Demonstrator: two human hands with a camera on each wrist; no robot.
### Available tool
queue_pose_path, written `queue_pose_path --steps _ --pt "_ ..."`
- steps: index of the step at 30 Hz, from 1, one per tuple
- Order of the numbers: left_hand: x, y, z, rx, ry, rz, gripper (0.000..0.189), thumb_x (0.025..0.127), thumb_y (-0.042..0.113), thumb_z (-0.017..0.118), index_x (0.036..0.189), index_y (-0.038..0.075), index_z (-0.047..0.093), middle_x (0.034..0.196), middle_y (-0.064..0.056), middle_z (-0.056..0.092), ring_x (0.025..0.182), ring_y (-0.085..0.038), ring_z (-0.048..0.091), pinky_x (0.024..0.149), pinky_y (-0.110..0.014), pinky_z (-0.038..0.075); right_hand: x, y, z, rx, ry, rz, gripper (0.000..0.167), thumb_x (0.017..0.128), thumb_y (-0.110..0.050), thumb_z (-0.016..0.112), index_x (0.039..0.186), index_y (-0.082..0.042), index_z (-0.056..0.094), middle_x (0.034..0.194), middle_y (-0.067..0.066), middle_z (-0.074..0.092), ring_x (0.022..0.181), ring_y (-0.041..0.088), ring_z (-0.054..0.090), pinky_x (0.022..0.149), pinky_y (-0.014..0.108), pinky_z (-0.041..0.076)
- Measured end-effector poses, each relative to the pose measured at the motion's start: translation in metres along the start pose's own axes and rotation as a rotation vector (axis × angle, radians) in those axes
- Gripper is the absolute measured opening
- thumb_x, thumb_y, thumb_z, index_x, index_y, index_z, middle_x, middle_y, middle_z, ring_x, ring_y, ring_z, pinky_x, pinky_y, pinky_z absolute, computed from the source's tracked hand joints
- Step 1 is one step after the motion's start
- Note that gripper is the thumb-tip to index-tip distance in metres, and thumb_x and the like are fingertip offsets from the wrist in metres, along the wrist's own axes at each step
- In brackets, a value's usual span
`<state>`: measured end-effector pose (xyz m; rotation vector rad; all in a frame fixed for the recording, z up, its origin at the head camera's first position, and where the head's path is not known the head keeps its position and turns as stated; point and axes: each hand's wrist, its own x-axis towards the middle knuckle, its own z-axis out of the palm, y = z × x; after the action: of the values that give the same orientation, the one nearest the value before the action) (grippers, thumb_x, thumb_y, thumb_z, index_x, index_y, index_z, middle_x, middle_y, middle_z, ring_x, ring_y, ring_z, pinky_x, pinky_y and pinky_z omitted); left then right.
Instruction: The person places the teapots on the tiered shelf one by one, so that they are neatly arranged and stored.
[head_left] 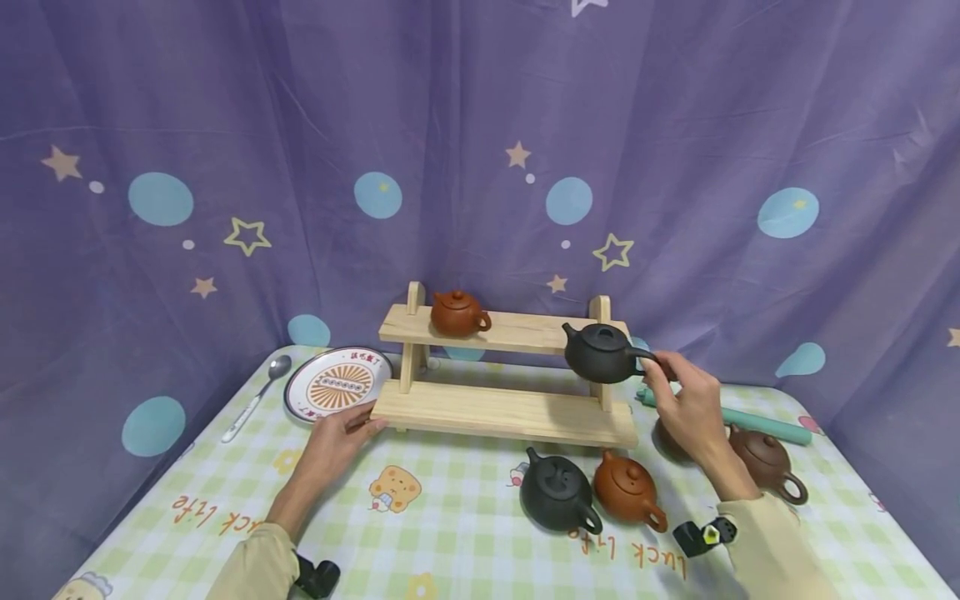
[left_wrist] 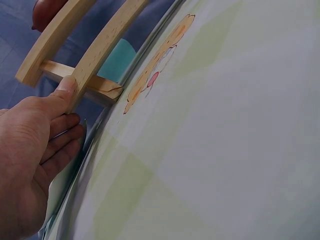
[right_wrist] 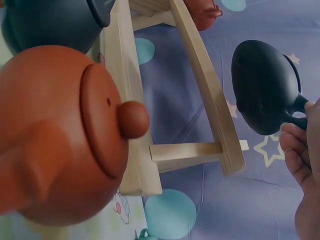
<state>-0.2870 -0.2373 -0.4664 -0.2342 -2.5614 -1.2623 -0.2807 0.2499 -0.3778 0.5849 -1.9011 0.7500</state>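
Observation:
My right hand [head_left: 688, 406] pinches the handle of a black teapot [head_left: 602, 353], holding it up at the right end of a two-tier wooden shelf [head_left: 502, 410]. In the right wrist view the same black teapot [right_wrist: 265, 87] hangs clear of the upper board. My left hand [head_left: 339, 447] grips the left end of the lower board; in the left wrist view its thumb [left_wrist: 66, 90] presses the board's edge, with the fingers below. An orange-brown teapot [head_left: 456, 314] sits on the upper board, left of centre.
In front of the shelf stand a second black teapot [head_left: 557, 493] and another orange-brown teapot [head_left: 628, 490]. A dark brown teapot [head_left: 763, 458] is at the right, by a green rolled item [head_left: 772, 425]. A patterned plate [head_left: 300, 392] and a spoon [head_left: 255, 404] lie left.

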Motion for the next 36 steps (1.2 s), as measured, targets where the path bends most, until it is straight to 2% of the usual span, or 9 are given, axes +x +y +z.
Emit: queue_pose_path --steps 10,14,19,23,30,36 --pt "0.000 0.000 0.000 -0.003 0.000 0.001 0.050 0.098 0.025 0.075 0.136 -0.005 0.063 0.123 -0.022 0.071 0.110 -0.034 0.071 0.094 -0.041 0.058 0.011 0.000 0.018 0.042 -0.005 0.005 0.008 0.089 0.009 0.073 0.094 0.003 0.071 0.072 0.006 0.069 0.065 0.014 0.063 0.059 0.017 0.046" --pt "-0.001 0.001 -0.001 0.002 0.000 -0.005 0.050 0.098 0.025 0.075 0.136 -0.005 0.063 0.123 -0.022 0.071 0.110 -0.034 0.071 0.095 -0.043 0.058 0.018 -0.003 0.024 0.052 -0.005 -0.003 0.008 0.089 0.009 0.074 0.094 0.003 0.071 0.073 0.006 0.069 0.065 0.015 0.063 0.055 0.021 0.045" --pt "-0.001 0.001 -0.001 0.004 0.000 -0.005 0.051 0.098 0.026 0.075 0.136 -0.005 0.063 0.123 -0.022 0.071 0.110 -0.034 0.071 0.096 -0.044 0.057 0.025 -0.005 0.033 0.067 0.006 -0.028 0.008 0.090 0.009 0.075 0.095 0.004 0.072 0.074 0.006 0.070 0.064 0.019 0.065 0.051 0.018 0.042" --pt "0.000 0.000 0.000 0.000 0.004 -0.002 0.049 0.098 0.024 0.075 0.136 -0.004 0.063 0.122 -0.021 0.071 0.109 -0.033 0.072 0.095 -0.043 0.057 0.029 -0.006 0.040 0.067 0.009 -0.021 0.006 0.092 0.006 0.075 0.096 0.003 0.072 0.074 0.007 0.070 0.064 0.019 0.064 0.052 0.017 0.040" --pt "0.001 0.000 0.001 -0.002 0.011 0.004 0.049 0.097 0.023 0.076 0.135 -0.005 0.064 0.122 -0.021 0.071 0.108 -0.033 0.072 0.094 -0.042 0.058 0.034 -0.007 0.054 0.059 -0.005 -0.014 0.007 0.091 0.007 0.075 0.096 0.004 0.071 0.075 0.010 0.070 0.065 0.022 0.066 0.053 0.018 0.046" --pt "0.000 0.001 0.000 0.005 0.014 0.009 0.048 0.097 0.022 0.077 0.135 -0.005 0.064 0.121 -0.021 0.071 0.108 -0.034 0.072 0.094 -0.043 0.058 0.038 -0.008 0.069 0.081 -0.007 -0.012 0.007 0.090 0.006 0.076 0.093 0.004 0.070 0.073 0.009 0.068 0.063 0.022 0.065 0.054 0.016 0.044"
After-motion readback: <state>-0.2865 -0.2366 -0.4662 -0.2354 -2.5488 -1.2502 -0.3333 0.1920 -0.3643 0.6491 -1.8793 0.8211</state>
